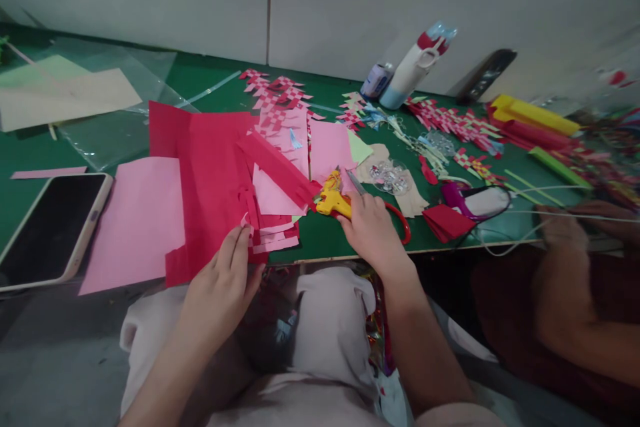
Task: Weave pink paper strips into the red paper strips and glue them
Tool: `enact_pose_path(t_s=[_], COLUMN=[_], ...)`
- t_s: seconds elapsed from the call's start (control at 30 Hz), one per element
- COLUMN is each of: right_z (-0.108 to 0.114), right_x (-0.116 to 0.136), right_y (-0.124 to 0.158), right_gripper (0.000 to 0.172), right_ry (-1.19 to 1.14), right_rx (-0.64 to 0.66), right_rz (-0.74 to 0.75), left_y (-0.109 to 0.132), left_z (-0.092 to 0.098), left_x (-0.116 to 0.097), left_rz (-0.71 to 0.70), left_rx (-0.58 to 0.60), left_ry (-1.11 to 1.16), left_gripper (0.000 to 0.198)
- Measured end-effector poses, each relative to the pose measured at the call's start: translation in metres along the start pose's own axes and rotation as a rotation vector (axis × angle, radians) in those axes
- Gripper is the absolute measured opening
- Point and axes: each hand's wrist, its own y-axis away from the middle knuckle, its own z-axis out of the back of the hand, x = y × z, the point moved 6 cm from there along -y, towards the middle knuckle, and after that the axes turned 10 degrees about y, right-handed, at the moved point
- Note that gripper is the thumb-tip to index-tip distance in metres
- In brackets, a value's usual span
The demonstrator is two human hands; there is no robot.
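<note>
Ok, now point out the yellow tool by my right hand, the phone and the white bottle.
Yellow tool (332, 202): head view, on its yellow body.
Phone (54, 229): head view, middle of its dark screen.
White bottle (408, 74): head view, on its white side.

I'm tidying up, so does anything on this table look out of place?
The pink sheet beside the phone lies askew, its near corner apparently poking past the front edge of the table, so it might slip.

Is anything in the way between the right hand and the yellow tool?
Nothing visible is: the fingers of the right hand meet the yellow tool. The red-handled scissors lie close by, partly hidden by the hand, with their handle to its right, not between hand and tool.
</note>
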Motion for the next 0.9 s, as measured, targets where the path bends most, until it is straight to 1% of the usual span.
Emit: enact_pose_path(t_s=[0.07,0.1,0.13,0.2,0.23,0.3,0.37,0.43,0.53,0.7,0.9], right_z=[0.015,0.022,0.029,0.036,0.037,0.034,0.026,0.018,0.012,0.009,0.009], right_x=[0.005,0.011,0.023,0.054,0.069,0.088,0.1,0.104,0.104,0.104,0.105], right_y=[0.003,0.004,0.004,0.004,0.003,0.0,-0.002,-0.002,0.0,0.003,0.003], right_gripper=[0.043,0.042,0.036,0.025,0.024,0.024,0.025,0.025,0.026,0.025,0.023], right_ry=[-0.003,-0.039,-0.105,-0.271,-0.318,-0.356,-0.4,-0.41,-0.404,-0.415,-0.417], right_rx=[-0.01,-0.015,-0.018,0.025,0.042,0.035,0.039,0.046,0.044,0.001,-0.031], right_rz=[-0.053,-0.05,0.006,0.226,0.311,0.377,0.438,0.459,0.473,0.49,0.501], left_y=[0.0,0.001,0.0,-0.001,-0.002,-0.004,-0.005,-0.005,-0.004,-0.004,-0.008], left_z=[0.0,0.0,0.0,0.001,0.001,0.0,-0.001,-0.001,-0.003,-0.004,0.0], left_x=[0.001,0.001,0.001,0.002,0.003,0.005,0.006,0.007,0.008,0.01,0.007], left_rz=[0.004,0.001,-0.001,0.008,0.021,0.043,0.04,0.015,-0.005,-0.016,-0.043], left_rx=[-0.009,-0.019,-0.034,-0.063,-0.075,-0.078,-0.083,-0.095,-0.119,-0.166,-0.161], left_ry=[-0.009,-0.015,-0.021,-0.03,-0.033,-0.034,-0.027,-0.007,0.036,0.088,0.11], left_gripper=[0.058,0.057,0.055,0.05,0.047,0.043,0.039,0.037,0.035,0.036,0.037])
